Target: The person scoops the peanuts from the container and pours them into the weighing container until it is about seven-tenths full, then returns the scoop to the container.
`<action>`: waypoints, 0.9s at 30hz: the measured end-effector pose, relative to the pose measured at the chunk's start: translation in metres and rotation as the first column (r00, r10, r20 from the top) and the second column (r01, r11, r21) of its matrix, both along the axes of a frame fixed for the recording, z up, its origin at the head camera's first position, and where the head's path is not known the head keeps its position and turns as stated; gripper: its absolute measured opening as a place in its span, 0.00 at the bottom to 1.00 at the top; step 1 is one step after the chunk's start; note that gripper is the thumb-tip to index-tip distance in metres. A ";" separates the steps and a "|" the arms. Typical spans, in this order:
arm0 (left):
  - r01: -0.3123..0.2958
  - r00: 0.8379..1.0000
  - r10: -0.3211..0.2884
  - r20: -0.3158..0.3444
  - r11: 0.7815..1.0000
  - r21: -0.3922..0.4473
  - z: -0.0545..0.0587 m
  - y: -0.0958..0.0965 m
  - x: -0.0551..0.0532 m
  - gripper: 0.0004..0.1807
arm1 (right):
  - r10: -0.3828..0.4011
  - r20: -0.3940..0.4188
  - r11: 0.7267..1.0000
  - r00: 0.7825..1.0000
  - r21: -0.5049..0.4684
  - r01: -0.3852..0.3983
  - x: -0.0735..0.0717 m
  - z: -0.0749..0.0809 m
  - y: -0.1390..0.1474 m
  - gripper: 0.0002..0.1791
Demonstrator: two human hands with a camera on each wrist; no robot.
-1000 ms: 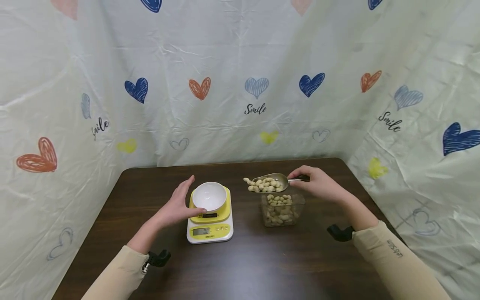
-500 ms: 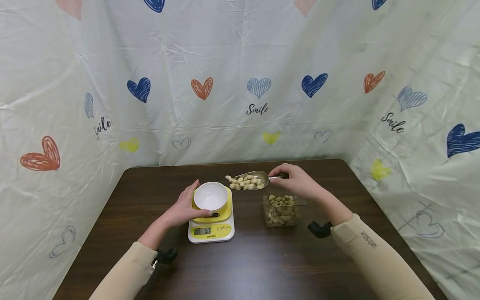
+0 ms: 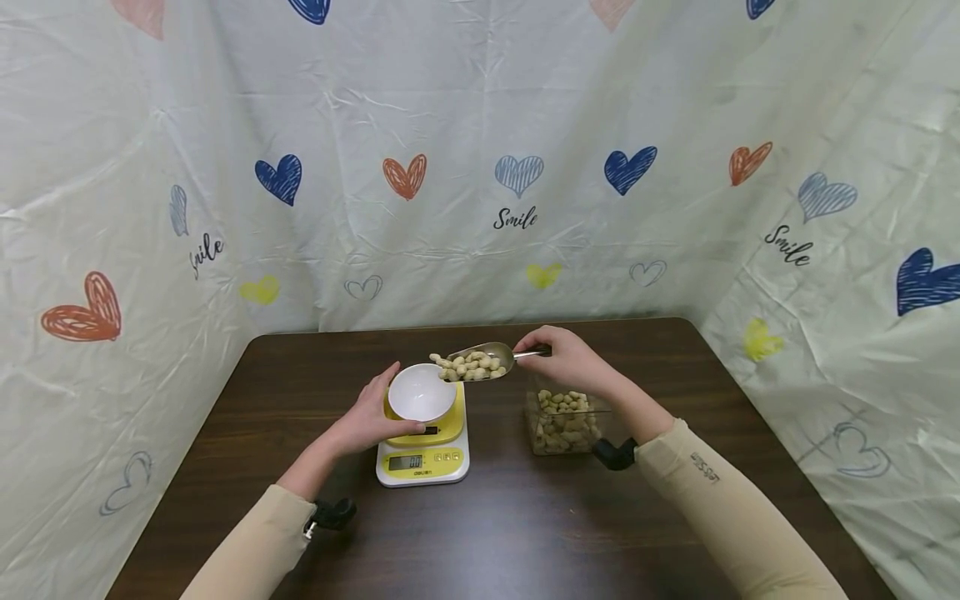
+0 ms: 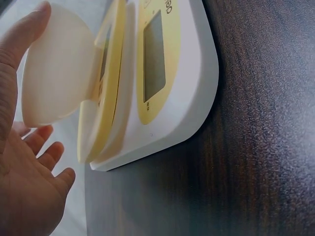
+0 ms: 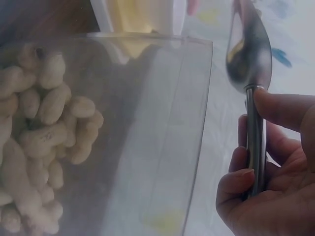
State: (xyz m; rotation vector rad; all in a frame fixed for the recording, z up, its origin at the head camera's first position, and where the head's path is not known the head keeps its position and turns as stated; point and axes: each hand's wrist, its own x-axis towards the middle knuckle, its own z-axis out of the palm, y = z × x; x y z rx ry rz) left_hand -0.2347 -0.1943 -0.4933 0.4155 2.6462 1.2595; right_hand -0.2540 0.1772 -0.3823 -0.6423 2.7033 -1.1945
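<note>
A white bowl (image 3: 422,392) sits on the platform of a yellow and white kitchen scale (image 3: 422,463). My left hand (image 3: 371,417) holds the bowl from its left side, thumb in front and fingers behind. In the left wrist view the thumb (image 4: 24,32) lies against the bowl (image 4: 59,69). My right hand (image 3: 562,358) grips the handle of a metal scoop (image 3: 498,353). Unshelled peanuts (image 3: 472,367) fill the scoop, whose tip overlaps the bowl's right rim from above. In the right wrist view the fingers wrap the handle (image 5: 256,142).
A clear plastic box (image 3: 534,437) with more peanuts (image 3: 562,421) stands right of the scale, below my right forearm. The scale's display (image 3: 406,462) reads 0.0. Everything stands on a dark wooden table (image 3: 510,533) before a heart-printed curtain (image 3: 450,250).
The loaded scoop has travelled left from above the peanut box to the bowl's right rim. My left hand has closed in on the bowl. Scale and box stay put.
</note>
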 end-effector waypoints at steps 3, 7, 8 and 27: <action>-0.002 1.000 0.002 0.008 1.000 0.008 0.000 0.001 0.001 0.70 | -0.003 0.003 1.000 1.000 0.007 0.003 -0.001 0.000 -0.005 0.13; -0.004 1.000 0.003 0.009 1.000 0.012 -0.001 0.001 0.001 0.70 | 0.000 -0.004 0.999 1.000 0.034 0.000 -0.005 -0.003 -0.010 0.13; -0.005 1.000 0.005 0.009 1.000 0.013 -0.001 0.001 0.001 0.70 | 0.003 -0.007 0.999 1.000 0.039 -0.002 -0.005 -0.004 -0.011 0.13; -0.022 1.000 0.022 0.021 0.999 0.028 -0.004 0.003 0.001 0.66 | 0.053 -0.130 0.980 0.990 0.199 -0.026 -0.013 -0.002 -0.032 0.09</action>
